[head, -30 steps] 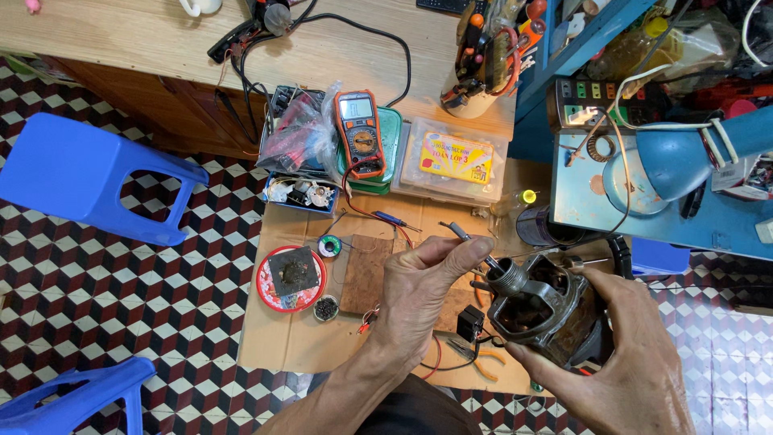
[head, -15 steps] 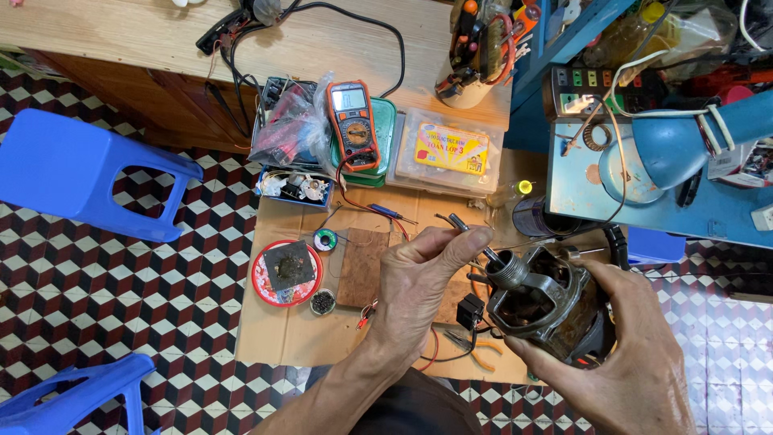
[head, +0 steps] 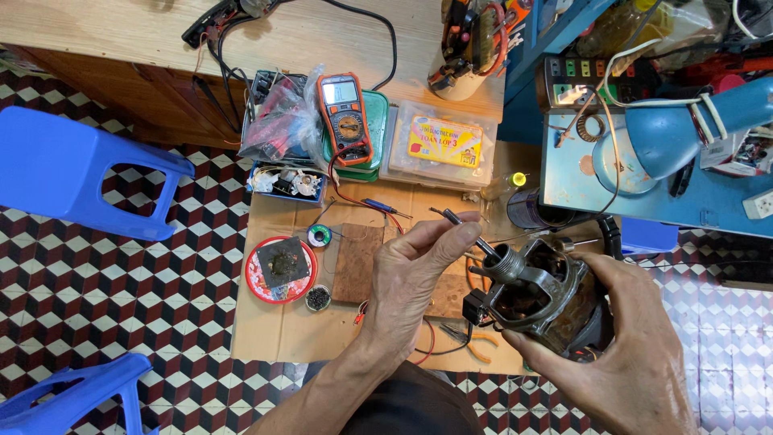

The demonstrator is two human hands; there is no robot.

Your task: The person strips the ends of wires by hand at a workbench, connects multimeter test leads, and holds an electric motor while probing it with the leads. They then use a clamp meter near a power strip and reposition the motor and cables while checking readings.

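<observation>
Fingers of the left hand (head: 415, 278) were pinched on a thin dark tool (head: 465, 231), whose tip pointed down toward four o'clock into the round neck of a motor housing (head: 535, 294). The right hand (head: 624, 354) cupped that housing from five o'clock, thumb lying along its three o'clock side, fingers curled beneath and pressed against the metal. Both hands hovered over a sheet of cardboard (head: 274, 322) spread on the checkered floor (head: 121, 298).

On the cardboard, at nine o'clock from the left hand, lay a brown wooden block (head: 358, 262); farther toward nine o'clock sat a round red lid (head: 280, 269) with a dark pad on it. A small spool of solder (head: 320, 236) rested just beside the block's upper corner. At twelve o'clock from the hands, a orange-edged meter (head: 345, 117) lay on a green box, with a clear plastic case (head: 439, 145) beside it at three o'clock. A blue lamp (head: 684, 133) stood at one o'clock, on a blue bench. Two blue stools (head: 76, 173) stood at nine and seven o'clock, well apart from the hands.
</observation>
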